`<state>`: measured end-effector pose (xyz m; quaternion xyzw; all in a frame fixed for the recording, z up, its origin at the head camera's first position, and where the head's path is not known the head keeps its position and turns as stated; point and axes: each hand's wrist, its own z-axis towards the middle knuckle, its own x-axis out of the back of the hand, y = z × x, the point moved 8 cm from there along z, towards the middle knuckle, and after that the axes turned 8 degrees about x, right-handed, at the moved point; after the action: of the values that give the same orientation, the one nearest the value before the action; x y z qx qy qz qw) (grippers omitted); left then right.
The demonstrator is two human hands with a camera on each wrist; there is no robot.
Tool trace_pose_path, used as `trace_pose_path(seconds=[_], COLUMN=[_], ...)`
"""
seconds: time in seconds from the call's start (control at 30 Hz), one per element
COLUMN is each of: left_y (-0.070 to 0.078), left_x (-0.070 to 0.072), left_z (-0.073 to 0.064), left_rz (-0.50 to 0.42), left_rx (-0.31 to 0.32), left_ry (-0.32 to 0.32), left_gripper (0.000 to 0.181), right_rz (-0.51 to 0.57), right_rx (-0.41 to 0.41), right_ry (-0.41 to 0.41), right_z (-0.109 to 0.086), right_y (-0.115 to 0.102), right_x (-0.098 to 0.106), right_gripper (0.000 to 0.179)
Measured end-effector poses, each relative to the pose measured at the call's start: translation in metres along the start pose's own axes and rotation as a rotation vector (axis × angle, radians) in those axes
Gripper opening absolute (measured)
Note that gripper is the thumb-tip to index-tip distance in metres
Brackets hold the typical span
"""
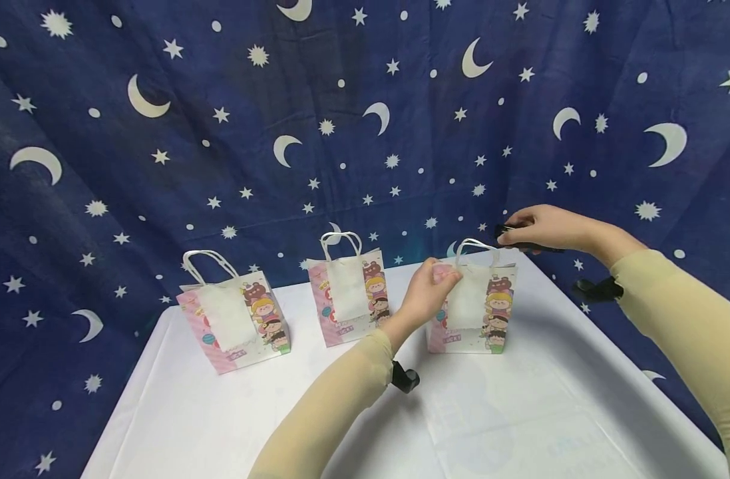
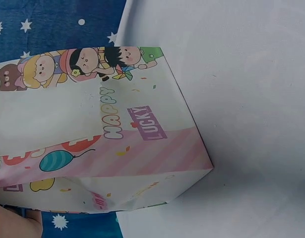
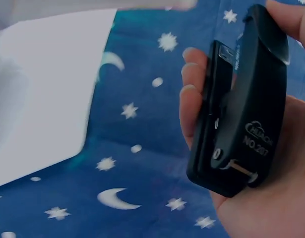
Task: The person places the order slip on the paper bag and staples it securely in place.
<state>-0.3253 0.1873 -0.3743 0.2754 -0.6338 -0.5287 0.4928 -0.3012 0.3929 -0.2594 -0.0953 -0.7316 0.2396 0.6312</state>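
Note:
My left hand (image 1: 426, 293) grips the upper left side of the rightmost paper gift bag (image 1: 499, 313), thumb over its front. This bag stands upright, with white handles, a blank white panel and cartoon characters. In the left wrist view its printed front (image 2: 157, 119) fills the middle, and part of the left hand (image 2: 16, 223) shows at the lower corner. My right hand (image 1: 550, 226) holds a black stapler (image 3: 259, 109) beside the bag's upper right corner. The right wrist view shows its fingers wrapped along the stapler's base and the thumb at the top end.
Two matching gift bags stand to the left, one in the middle (image 1: 349, 299) and one farther left (image 1: 229, 319). All are on a white-covered table (image 1: 317, 386). A dark blue curtain (image 1: 317, 80) with moons and stars hangs behind it.

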Motion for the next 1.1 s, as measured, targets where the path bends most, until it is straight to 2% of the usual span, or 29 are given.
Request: trace_pose_path(seconds=[0.17, 0.33, 0.5, 0.67, 0.8, 0.87, 1.1], left_y=[0.000, 0.002, 0.005, 0.003, 0.003, 0.003, 0.004], left_x=[-0.002, -0.004, -0.004, -0.006, -0.009, -0.010, -0.012], left_z=[-0.003, -0.003, -0.001, 0.003, 0.006, 0.009, 0.017], left_rz=[-0.022, -0.039, -0.055, -0.051, -0.044, -0.039, -0.080], left_rx=[-0.010, -0.021, -0.042, -0.038, -0.055, -0.068, -0.097], left_ry=[-0.023, -0.028, -0.020, -0.007, -0.001, 0.007, 0.023], left_gripper=[0.032, 0.027, 0.026, 0.026, 0.025, 0.025, 0.024], right_rz=[0.119, 0.313, 0.463, 0.525, 0.514, 0.469, 0.072], right_rx=[-0.051, -0.080, -0.100, -0.129, -0.124, -0.110, -0.069], right_ry=[0.022, -0.017, -0.053, -0.081, -0.047, -0.022, 0.073], right_z=[-0.027, -0.051, -0.070, -0.085, -0.095, -0.097, -0.098], right_y=[0.040, 0.072, 0.090, 0.099, 0.096, 0.092, 0.076], right_x=[-0.023, -0.071, -0.120, -0.161, -0.180, -0.186, -0.192], right_gripper=[0.062, 0.053, 0.048, 0.052, 0.060, 0.058, 0.051])
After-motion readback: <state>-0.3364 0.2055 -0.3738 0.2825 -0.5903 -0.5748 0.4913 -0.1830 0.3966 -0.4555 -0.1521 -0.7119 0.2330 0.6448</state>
